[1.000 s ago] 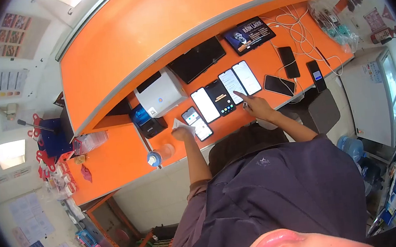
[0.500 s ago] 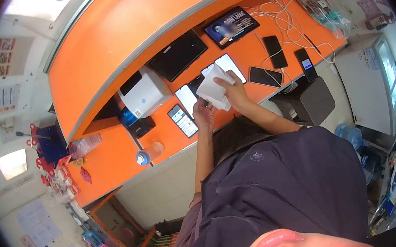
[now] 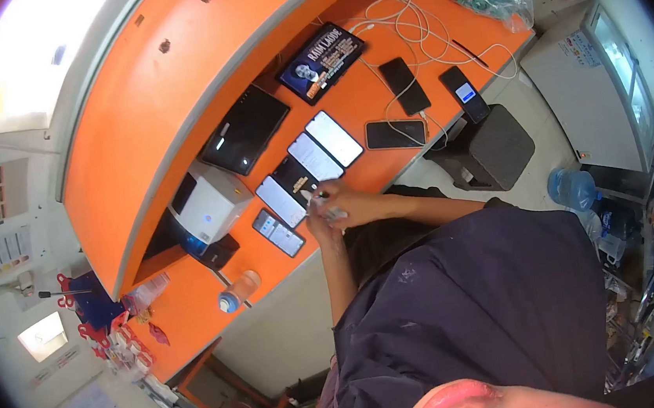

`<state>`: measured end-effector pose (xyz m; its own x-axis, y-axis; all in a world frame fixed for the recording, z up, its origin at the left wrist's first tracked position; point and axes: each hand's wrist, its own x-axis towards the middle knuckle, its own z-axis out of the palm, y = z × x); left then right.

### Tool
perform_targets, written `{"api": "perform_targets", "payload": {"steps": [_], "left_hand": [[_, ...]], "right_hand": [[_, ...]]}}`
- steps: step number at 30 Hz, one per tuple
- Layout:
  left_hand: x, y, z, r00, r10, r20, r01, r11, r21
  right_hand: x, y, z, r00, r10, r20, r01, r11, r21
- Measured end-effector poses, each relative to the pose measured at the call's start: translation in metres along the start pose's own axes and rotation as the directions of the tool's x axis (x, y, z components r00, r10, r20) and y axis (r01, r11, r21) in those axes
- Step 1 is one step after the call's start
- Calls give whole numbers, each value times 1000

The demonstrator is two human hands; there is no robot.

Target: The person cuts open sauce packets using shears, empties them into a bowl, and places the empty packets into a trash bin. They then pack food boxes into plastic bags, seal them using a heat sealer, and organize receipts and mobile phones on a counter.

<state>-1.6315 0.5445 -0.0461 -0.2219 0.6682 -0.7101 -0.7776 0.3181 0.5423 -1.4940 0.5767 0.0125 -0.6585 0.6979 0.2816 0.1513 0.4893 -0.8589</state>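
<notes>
My left hand (image 3: 324, 226) and my right hand (image 3: 347, 204) are close together at the front edge of the orange counter. Both are closed around a crumpled piece of white paper (image 3: 335, 213), mostly covered by my fingers. Just beyond them lies a row of phones: a lit white-screen phone (image 3: 281, 201), a dark-screen phone (image 3: 294, 177), and two more lit ones, a phone (image 3: 314, 156) and the farthest phone (image 3: 334, 139). Nearer the edge, left of my hands, rests a phone with a blue-and-white screen (image 3: 278, 232).
Behind the phones stand a tablet (image 3: 321, 61), a black screen (image 3: 245, 129) and a white boxy device (image 3: 211, 205). A bottle (image 3: 239, 291) is at the left. Charging cables (image 3: 425, 33) tangle around a black phone (image 3: 405, 86) at the right. A dark stool (image 3: 487, 149) stands below.
The white paper was spread out wide and now is bunched small between my hands. My hands have come together and lower, toward the counter edge. The camera view has also shifted.
</notes>
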Motion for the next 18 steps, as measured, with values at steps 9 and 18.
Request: {"api": "perform_targets", "payload": {"steps": [9,18], "left_hand": [[-45,-18,54,966,236,-105,-238,971,-9],[-108,-55,15,928,291,-232,-344,908,-238]], "right_hand": [[-21,-18,-24,890,387,243,-457,748,482],[-49,-34,-1,825,250,507,-516,698,496]]}}
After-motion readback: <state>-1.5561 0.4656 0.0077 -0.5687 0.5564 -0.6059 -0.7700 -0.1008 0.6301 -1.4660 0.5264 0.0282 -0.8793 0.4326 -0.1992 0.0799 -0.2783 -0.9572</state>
